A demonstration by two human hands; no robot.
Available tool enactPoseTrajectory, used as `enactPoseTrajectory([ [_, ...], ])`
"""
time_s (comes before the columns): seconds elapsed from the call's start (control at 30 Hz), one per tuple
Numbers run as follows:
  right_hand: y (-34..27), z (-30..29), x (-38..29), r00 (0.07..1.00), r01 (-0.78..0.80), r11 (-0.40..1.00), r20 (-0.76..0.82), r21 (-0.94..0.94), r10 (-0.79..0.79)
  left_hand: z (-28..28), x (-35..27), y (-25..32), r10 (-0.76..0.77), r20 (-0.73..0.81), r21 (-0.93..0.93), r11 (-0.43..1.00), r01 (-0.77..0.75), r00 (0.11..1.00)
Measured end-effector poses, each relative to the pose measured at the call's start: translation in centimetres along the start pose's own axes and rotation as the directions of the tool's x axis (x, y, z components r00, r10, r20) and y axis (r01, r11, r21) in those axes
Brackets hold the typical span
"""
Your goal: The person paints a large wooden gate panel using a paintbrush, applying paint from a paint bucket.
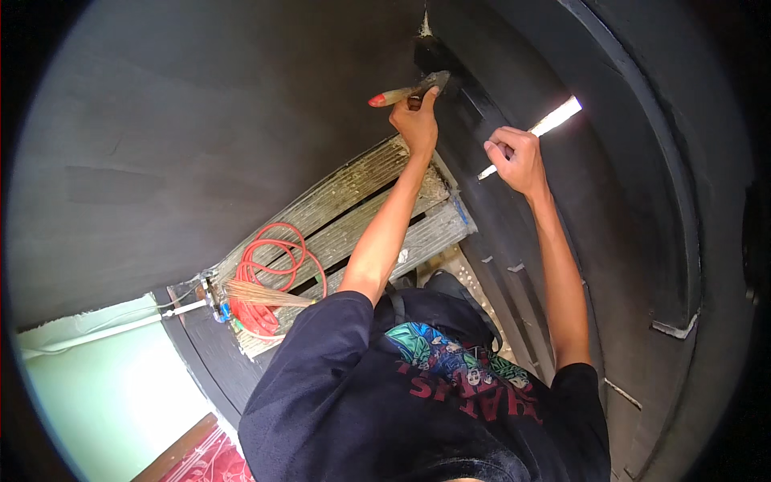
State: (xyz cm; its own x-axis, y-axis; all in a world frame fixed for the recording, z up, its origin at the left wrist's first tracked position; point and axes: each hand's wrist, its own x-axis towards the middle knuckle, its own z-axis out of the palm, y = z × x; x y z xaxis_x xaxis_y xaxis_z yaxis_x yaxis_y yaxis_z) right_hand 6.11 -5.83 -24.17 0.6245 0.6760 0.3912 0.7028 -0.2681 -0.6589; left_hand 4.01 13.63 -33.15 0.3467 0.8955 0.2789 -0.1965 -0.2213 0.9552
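Near the top centre, my left hand (417, 128) grips a trowel (435, 81) by its wooden handle, which has a red end. The trowel's dark blade lies against or close to the dark surface; contact is hard to tell. To the right, my right hand (517, 158) is closed around a long, flat, pale tool (557, 116), brightly lit, whose wide end points up and right. Its narrow end sticks out below my fingers, near a dark ledge. What kind of tool this is cannot be told.
Below my left arm runs a worn slatted wooden platform (337, 199). A coiled red hose (271, 244) and a bundle of thin sticks (259, 293) lie on it. A white pipe (120, 325) ends near its left corner. Dark stepped ledges (662, 181) rise at the right.
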Motion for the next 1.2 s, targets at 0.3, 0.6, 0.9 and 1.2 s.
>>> enactPoseTrajectory([
  [0.3, -0.1, -0.1, -0.1, 1.0, 0.008, 1.0, -0.005, 0.017, -0.008, -0.5, -2.3, 1.6, -0.088, -0.109, -0.131, 0.989, 0.073, 0.99],
  [0.6, -0.1, -0.1, 0.0, 1.0, 0.009, 1.0, 0.008, 0.008, -0.009, -1.7, -5.0, 0.2, -0.071, -0.074, -0.106, 0.992, 0.063, 0.995],
  [0.9, -0.1, -0.2, 0.2, 1.0, 0.02, 0.999, 0.008, 0.029, -0.02, -2.5, -5.5, 0.6, 0.061, 0.209, 0.033, 0.997, -0.069, 0.976],
  [1.2, -0.6, -0.2, 0.3, 1.0, -0.016, 1.0, 0.02, 0.023, 0.015, -2.2, -6.9, 0.0, -0.021, 0.25, -0.002, 1.0, 0.022, 0.968],
])
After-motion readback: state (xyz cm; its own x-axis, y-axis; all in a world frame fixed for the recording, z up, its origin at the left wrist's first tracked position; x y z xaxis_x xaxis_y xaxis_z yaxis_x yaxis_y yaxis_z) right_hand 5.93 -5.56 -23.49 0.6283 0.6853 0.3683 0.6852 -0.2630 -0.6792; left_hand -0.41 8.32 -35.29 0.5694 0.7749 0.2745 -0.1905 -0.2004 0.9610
